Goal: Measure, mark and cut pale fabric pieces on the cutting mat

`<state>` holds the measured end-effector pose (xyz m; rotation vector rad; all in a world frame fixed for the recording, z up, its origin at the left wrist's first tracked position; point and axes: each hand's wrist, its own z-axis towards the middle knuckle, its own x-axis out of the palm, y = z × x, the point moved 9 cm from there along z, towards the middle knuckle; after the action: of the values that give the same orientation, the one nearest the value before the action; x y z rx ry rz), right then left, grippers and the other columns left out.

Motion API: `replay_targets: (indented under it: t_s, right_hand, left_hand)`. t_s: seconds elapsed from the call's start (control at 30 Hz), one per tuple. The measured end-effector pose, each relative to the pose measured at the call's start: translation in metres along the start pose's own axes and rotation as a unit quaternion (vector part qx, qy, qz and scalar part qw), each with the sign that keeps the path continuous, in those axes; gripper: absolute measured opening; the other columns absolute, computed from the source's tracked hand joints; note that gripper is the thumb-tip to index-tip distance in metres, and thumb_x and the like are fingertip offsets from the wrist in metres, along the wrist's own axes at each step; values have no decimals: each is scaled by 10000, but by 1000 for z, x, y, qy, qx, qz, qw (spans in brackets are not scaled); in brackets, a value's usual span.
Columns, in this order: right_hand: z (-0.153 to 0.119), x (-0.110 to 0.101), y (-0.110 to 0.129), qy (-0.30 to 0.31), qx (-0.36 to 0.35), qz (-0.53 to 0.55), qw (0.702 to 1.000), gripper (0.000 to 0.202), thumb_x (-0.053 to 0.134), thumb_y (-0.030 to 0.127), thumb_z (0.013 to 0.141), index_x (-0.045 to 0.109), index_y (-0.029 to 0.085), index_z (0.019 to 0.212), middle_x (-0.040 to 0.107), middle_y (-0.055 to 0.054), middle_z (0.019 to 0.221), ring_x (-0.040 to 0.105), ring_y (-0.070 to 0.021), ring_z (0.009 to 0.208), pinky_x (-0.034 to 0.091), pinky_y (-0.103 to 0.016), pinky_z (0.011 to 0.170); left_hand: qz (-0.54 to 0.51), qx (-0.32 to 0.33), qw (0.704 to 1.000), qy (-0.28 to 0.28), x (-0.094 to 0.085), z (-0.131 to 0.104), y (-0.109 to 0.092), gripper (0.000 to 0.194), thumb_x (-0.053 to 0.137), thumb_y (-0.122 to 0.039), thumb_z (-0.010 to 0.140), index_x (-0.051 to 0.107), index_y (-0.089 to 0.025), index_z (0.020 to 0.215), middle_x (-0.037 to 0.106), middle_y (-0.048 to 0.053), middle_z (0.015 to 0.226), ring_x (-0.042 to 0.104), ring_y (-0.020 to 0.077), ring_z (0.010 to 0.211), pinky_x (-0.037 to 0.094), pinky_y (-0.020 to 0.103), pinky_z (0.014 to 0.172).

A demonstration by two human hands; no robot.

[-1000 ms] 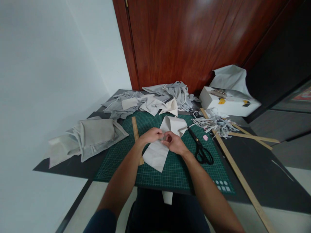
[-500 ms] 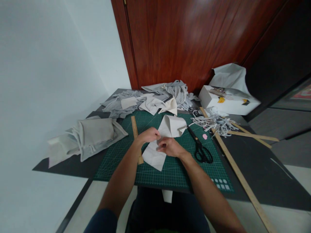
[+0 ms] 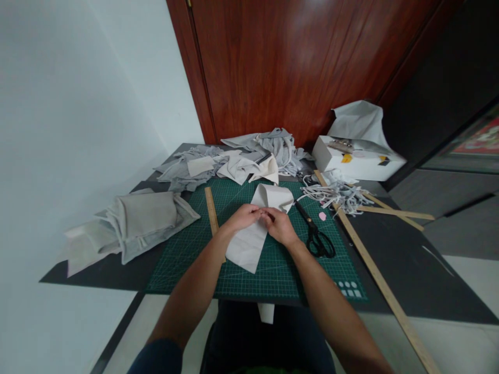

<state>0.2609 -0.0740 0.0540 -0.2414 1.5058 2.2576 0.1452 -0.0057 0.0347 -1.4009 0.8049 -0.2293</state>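
Observation:
A strip of off-white fabric (image 3: 246,248) lies lengthwise on the green cutting mat (image 3: 268,286), its far end folded over into a raised loop. Over the middle of this strip my two hands meet, fingertips together. My left hand (image 3: 245,216) is closed in a pinch, and my right hand (image 3: 281,227) is closed too, with curled fingers. What lies between the fingertips is hidden or too small to make out. Just right of the strip rest black-handled scissors (image 3: 319,241), blades pointing away. A short wooden ruler (image 3: 211,210) lies to the left, partly under my left forearm.
Folded grey fabric (image 3: 146,218) is stacked at the left. Along the back lie heaped fabric scraps (image 3: 202,163). A tangle of pale cords (image 3: 339,195) covers crossed wooden sticks (image 3: 393,212); a long wooden ruler (image 3: 374,270) runs down the right. A white box (image 3: 358,161) stands behind.
My right hand has moved up to my left, and their fingertips now meet above the fabric. The whole view has shifted slightly; the fabric strip stays in place on the mat.

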Motion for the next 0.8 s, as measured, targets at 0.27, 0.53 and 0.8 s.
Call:
replay_targets:
  t_s: [0.27, 0.53, 0.8]
  right_hand:
    - [0, -33, -11, -90, 70, 13, 993, 161, 703, 388, 854, 809, 278, 801, 790, -58, 826, 703, -253, 763, 557, -383, 795]
    - [3, -134, -36, -206, 129, -89, 966, 337, 562, 482, 941, 753, 209, 989, 774, -124, 864, 718, -312, 876, 550, -428, 838]
    - [-18, -164, -43, -184, 79, -343, 918, 418, 527, 153, 835, 718, 90, 1201, 675, -251, 1318, 589, -390, 1276, 421, -599, 1110]
  left_hand:
    - [-63, 38, 997, -2, 23, -1, -16, 377, 625, -453, 928, 791, -130, 1030, 766, 97, 932, 648, 160, 784, 476, 257, 711]
    - [98, 51, 993, -48, 43, 8, -19, 294, 635, -160, 875, 770, -155, 1136, 780, 103, 1090, 714, 232, 994, 551, 341, 942]
    - [320, 35, 940, -108, 45, -18, -41, 336, 700, -181, 843, 725, -81, 1163, 670, 220, 1284, 564, 379, 1322, 371, 519, 1207]
